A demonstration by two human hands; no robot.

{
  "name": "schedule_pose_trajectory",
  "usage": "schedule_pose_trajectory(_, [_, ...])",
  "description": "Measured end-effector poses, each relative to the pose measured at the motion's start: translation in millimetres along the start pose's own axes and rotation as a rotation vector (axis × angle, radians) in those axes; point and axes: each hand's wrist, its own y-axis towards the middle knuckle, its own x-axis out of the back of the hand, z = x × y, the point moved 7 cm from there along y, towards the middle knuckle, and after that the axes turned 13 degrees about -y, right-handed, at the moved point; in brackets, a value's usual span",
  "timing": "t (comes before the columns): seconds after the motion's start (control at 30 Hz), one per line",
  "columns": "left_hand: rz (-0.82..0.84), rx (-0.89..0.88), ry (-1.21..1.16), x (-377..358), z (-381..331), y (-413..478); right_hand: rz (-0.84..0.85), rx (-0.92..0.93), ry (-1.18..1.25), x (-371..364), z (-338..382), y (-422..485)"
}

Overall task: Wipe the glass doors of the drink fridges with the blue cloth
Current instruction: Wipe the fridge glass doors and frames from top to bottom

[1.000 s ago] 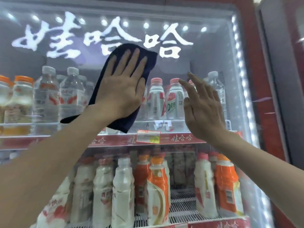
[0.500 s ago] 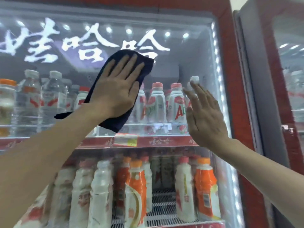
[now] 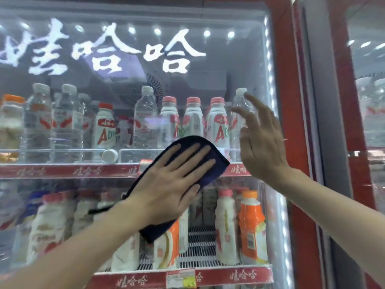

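Observation:
The dark blue cloth (image 3: 212, 163) lies flat against the glass door (image 3: 125, 84) of a red drink fridge. My left hand (image 3: 173, 184) presses it to the glass with straight, spread fingers, at the height of the upper red shelf strip. My right hand (image 3: 260, 142) is held up to the right of the cloth, fingers spread and relaxed, near the door's right edge; whether it touches the glass cannot be told. It holds nothing.
Behind the glass stand water bottles (image 3: 66, 122), white bottles with red caps (image 3: 218, 126) and orange bottles (image 3: 252, 228) on two shelves. The red door frame (image 3: 287, 122) runs down the right. A second fridge door (image 3: 366, 122) stands further right.
My left hand has slid the cloth down and to the right, from under the white lettering to the upper shelf strip. My right hand stays by the door's right edge.

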Motion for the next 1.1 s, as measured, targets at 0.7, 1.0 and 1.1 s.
schedule_pose_trajectory(0.7, [-0.001, -0.064, 0.008, -12.1, -47.4, 68.4, 0.069, 0.072, -0.094, 20.3, -78.1, -28.4])
schedule_pose_trajectory(1.0, [-0.196, 0.452, 0.007, 28.8, 42.9, 159.5, 0.14, 0.104, -0.165, 6.5, -103.5, -42.2])
schedule_pose_trajectory(1.1, [-0.244, 0.428, 0.0, 10.4, 3.1, 148.2, 0.129, 0.103, -0.171, 5.4, -103.8, -43.9])
